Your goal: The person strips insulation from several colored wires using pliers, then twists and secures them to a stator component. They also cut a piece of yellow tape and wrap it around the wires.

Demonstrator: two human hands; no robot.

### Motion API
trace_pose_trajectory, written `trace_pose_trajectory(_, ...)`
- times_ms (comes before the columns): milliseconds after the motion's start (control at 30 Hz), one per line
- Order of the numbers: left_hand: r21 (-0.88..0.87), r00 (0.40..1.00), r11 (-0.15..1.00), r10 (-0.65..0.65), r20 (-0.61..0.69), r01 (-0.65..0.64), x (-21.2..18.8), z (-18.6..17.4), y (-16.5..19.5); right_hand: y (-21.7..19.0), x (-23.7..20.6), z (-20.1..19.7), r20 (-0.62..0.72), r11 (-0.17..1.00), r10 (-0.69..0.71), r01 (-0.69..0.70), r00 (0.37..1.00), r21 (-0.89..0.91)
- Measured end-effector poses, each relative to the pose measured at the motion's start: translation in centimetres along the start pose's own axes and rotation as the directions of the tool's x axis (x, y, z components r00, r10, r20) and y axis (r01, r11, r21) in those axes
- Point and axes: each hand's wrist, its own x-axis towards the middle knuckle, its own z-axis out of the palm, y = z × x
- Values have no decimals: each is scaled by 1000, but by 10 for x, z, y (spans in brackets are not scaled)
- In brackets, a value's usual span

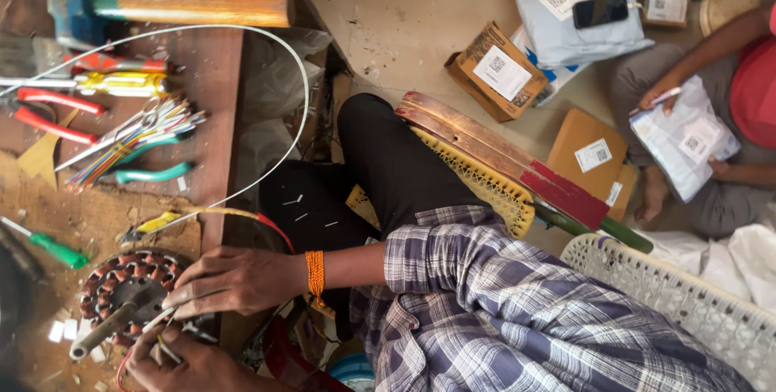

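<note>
Right hand flat on stator, fingers spread | left hand below, fingers pinching wire leads | shaft axis points lower-left, on bench.

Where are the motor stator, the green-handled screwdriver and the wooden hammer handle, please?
motor stator (121, 279): head view, on its copper coil ring.
green-handled screwdriver (58, 251): head view, on the green handle.
wooden hammer handle (202, 8): head view, mid-handle.

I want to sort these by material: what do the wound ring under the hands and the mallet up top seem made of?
The motor stator looks like grey metal wound with glossy reddish-brown coils, probably enamelled copper. The mallet handle looks like varnished wood, going by its tan grain; its head is hidden.
</note>
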Motion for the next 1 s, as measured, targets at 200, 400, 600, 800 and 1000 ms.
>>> trace_pose_trajectory(200, -62, 999, 997, -41, 31, 43, 11, 8, -18, 3, -3, 2, -41, 1000, -9, 9, 999, -7)
trace_pose_trajectory(400, 106, 997, 992, -70, -23, 72, 4, -4, 21, 11, 2, 5, -42, 988, -123, 118, 992, -95)
trace_pose_trajectory(600, 107, 984, 984, 151, -91, -141, 16, 1, 35, 14, 7, -5, -26, 985, -152, 149, 988, -92)
trace_pose_trajectory(800, -254, 986, 955, -164, -31, 151, 30, -8, 46, -6, 41, -16, 40, 997, -70, 71, 997, -20)
trace_pose_trajectory(1000, -269, 989, 963, -16, -146, -24, 36, -4, 54, -5, 49, -28, 82, 996, -23, 16, 996, 88)
